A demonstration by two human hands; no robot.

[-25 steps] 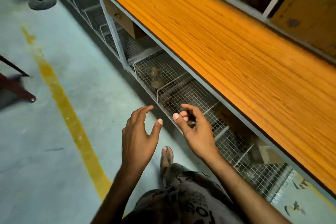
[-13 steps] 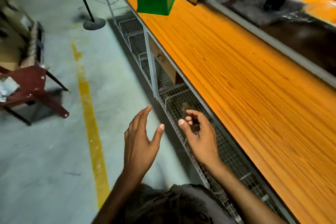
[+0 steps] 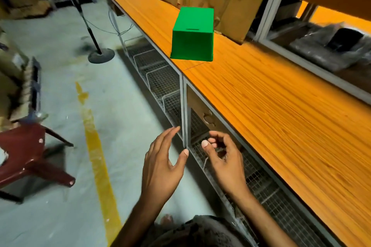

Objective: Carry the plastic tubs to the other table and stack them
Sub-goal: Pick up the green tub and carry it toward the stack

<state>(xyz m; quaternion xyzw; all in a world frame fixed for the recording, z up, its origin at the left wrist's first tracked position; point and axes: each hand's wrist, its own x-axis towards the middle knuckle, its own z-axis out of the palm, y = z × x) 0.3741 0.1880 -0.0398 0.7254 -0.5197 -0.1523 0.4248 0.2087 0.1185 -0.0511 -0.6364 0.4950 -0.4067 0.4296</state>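
I see the upturned green tub [image 3: 192, 42] on the counter [image 3: 261, 96], short end facing me, with both empty hands well short of and below it, left hand [image 3: 161, 168] fingers [image 3: 168, 137] spread, right hand [image 3: 227, 164] loosely curled.

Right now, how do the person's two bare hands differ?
The left hand has nearly straight fingers and is over the grey floor. The right hand has loosely curled fingers and is over the wire-mesh baskets under the orange wooden table. Both are empty, far from the green plastic tub.
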